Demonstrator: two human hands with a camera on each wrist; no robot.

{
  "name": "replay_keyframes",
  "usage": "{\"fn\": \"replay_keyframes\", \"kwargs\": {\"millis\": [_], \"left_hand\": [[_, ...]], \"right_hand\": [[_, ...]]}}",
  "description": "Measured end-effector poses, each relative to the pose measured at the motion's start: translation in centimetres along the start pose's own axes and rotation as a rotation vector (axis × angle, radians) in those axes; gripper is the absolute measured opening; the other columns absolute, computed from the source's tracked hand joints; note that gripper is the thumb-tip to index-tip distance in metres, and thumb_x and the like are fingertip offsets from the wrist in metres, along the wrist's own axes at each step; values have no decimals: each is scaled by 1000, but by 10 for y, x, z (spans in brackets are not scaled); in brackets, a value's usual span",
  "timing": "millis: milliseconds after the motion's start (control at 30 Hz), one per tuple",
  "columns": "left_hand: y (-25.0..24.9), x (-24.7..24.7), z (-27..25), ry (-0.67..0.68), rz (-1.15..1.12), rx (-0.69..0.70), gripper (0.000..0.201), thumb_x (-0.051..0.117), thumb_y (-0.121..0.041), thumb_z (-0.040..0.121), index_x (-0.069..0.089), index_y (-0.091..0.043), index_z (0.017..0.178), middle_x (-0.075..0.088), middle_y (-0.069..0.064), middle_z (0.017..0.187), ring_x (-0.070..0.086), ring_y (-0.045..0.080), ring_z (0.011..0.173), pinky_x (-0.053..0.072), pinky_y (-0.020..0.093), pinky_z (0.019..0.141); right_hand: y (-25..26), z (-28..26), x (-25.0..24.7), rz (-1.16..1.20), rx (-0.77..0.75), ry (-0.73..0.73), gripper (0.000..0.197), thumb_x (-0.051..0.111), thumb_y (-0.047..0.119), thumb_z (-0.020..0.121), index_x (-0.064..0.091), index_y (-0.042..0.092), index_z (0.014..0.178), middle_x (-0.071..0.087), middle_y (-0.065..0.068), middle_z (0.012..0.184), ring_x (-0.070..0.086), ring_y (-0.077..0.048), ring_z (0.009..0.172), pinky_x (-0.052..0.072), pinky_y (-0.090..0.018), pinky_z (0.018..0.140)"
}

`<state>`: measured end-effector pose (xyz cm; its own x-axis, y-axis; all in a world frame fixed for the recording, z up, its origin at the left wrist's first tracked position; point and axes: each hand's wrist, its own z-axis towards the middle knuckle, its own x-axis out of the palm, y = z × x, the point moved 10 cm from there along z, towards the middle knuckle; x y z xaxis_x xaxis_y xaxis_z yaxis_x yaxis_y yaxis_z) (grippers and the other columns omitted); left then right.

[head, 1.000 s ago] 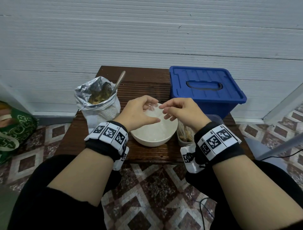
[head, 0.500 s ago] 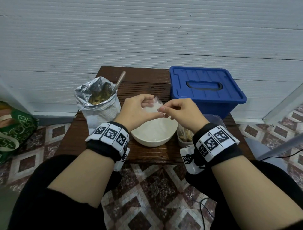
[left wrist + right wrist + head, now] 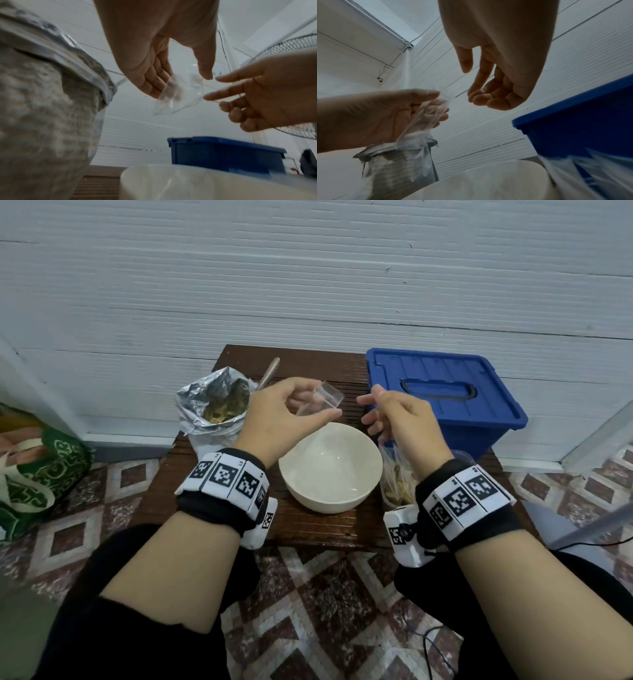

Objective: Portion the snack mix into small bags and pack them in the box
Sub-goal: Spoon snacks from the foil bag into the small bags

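Note:
My left hand pinches a small clear plastic bag between thumb and fingers, above the white bowl; the bag hangs empty in the left wrist view. My right hand hovers just right of it with loosely curled fingers and holds nothing; in the right wrist view its fingers are apart from the bag. A foil bag of snack mix with a spoon in it stands at the table's left. The blue lidded box sits at the right, closed.
A clear container with filled small bags stands right of the bowl, partly behind my right wrist. The small wooden table ends close to my knees. A green bag lies on the tiled floor at left. A fan grille is at right.
Both hands held the small bag together over the bowl. Now they have lifted and parted; the right hand has let go and the left alone holds the bag.

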<state>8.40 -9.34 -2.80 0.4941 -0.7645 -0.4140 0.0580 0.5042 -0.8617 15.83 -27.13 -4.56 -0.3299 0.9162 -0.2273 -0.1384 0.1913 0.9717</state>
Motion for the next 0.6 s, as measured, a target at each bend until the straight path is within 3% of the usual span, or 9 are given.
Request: {"fn": "replay_keyframes", "kwargs": {"millis": [100,200,333,400,500,567,600], "left_hand": [[-8,-21,1,-70,-78,-6,46,86,-36,67,69,-24,109,68,-13,94,63,-4,87,53,22,86],[-14,-48,2,-149,-218,-11,45,84,-27,70,67,-19,111,70,-9,99,65,-1,90,53,19,80],[-15,-103,5,-333,-304,31,42,83,-24,73,66,-21,112,70,-3,106,67,8,97,53,22,85],[-7,-127,8,-409,-293,27,45,83,-25,74,66,-19,115,69,1,111,66,10,98,53,21,84],[8,-150,11,-455,-243,-6,47,83,-31,71,66,-22,114,68,1,112,64,13,99,55,29,86],[18,-157,12,-458,-212,-39,47,83,-33,71,66,-22,114,67,-1,111,64,13,98,56,31,87],[21,-159,13,-457,-203,-52,47,83,-33,71,66,-21,114,67,-3,110,64,11,97,56,29,87]], "right_hand": [[10,10,14,-23,-8,35,27,48,35,97,71,21,95,65,-1,77,56,-8,64,44,-25,64],[21,23,37,-31,-17,70,24,51,36,96,69,20,96,64,2,74,55,-8,60,41,-22,60],[36,37,77,-44,-45,138,28,56,39,93,65,17,108,62,6,79,55,0,62,41,-14,55],[41,45,93,-74,-65,150,40,58,43,91,62,13,118,64,4,89,56,-3,70,46,-17,65],[48,51,113,-140,-96,151,45,62,47,86,63,16,119,68,-2,107,60,-13,90,50,-36,87],[54,53,122,-173,-128,144,33,63,44,87,69,18,106,69,1,100,63,-13,93,52,-35,87],[58,53,126,-207,-154,144,27,62,40,89,71,18,99,69,4,93,63,-10,87,51,-29,82]]}}
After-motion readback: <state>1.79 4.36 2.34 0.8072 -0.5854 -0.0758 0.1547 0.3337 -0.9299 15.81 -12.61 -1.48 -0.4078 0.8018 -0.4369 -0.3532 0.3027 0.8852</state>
